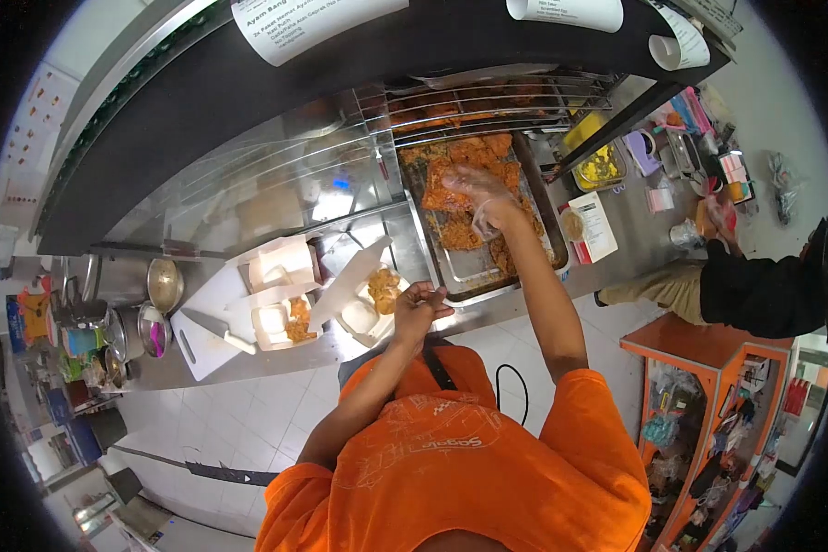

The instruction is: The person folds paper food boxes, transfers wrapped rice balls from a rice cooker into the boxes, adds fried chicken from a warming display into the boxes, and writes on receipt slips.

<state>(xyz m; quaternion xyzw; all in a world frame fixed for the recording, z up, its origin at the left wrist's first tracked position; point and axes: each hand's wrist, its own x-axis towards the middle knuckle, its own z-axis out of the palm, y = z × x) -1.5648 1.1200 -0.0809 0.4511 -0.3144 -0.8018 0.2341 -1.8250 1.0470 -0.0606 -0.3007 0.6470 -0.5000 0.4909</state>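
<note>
My right hand point(486, 198), in a clear plastic glove, reaches over a metal tray point(474, 299) of fried chicken. Its fingers are stretched out and slightly blurred, resting at the edge of a large orange-brown chicken piece point(440, 189). Near the tray's front left corner is my left hand point(419, 313), bare, with the fingers curled together; whatever they may pinch is too small to make out. Just left of it, an open paper box point(350, 285) contains white rice point(360, 316) and a chicken piece point(383, 290). Another open box point(271, 293) beside it also has rice and chicken.
A knife point(213, 329) lies on a white cutting board point(202, 354), near metal bowls point(165, 283). Behind the tray stands a wire rack point(488, 118) with more chicken. To the right are a yellow food container point(598, 166) and a co-worker's hands point(719, 219). Paper slips hang overhead.
</note>
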